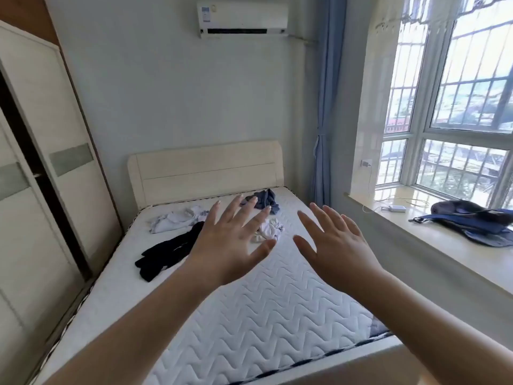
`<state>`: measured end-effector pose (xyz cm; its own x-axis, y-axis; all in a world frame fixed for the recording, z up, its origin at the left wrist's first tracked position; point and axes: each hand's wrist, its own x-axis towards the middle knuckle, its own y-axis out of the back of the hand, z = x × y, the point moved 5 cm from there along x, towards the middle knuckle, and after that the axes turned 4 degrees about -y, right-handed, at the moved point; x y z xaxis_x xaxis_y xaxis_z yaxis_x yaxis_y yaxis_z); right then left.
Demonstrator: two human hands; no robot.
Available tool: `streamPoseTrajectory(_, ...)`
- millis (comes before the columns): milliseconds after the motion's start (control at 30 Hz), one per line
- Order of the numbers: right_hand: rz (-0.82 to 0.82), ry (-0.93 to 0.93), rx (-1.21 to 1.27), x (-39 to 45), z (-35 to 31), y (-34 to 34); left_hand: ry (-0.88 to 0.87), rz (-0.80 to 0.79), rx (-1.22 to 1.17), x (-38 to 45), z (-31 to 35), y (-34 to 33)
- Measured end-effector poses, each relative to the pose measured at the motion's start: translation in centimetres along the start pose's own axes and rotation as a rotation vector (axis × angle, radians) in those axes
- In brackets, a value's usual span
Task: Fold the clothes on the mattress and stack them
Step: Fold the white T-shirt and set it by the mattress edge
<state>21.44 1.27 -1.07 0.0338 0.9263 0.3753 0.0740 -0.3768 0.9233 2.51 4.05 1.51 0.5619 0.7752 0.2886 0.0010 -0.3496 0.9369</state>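
Observation:
Several crumpled garments lie on the far half of the white quilted mattress (249,315): a black garment (166,252) at the left, a light grey one (177,218) behind it, a blue-grey one (265,201) near the headboard, and a small white one (270,230) in the middle. My left hand (230,245) and my right hand (338,245) are raised in the air above the mattress, fingers spread and straight, holding nothing. My left hand hides part of the black and white garments.
A cream headboard (205,168) stands at the far end. A white wardrobe (41,162) lines the left side. At the right runs a window ledge (416,243) with a blue bag (477,220) and a white charger (394,208). A blue curtain (324,107) hangs in the corner.

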Motion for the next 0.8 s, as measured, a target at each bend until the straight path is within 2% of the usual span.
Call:
streamPoseTrajectory(333,-0.053,-0.069,-0.016,-1.6,13.5,-3.8,-0.103,0.037,0.077,7.9,12.0,-4.6)
streamPoseTrajectory(800,-0.131,-0.364,-0.094,-2.8,30.4,-9.6,-0.329,0.017,-0.101,21.0,24.5,-15.6)
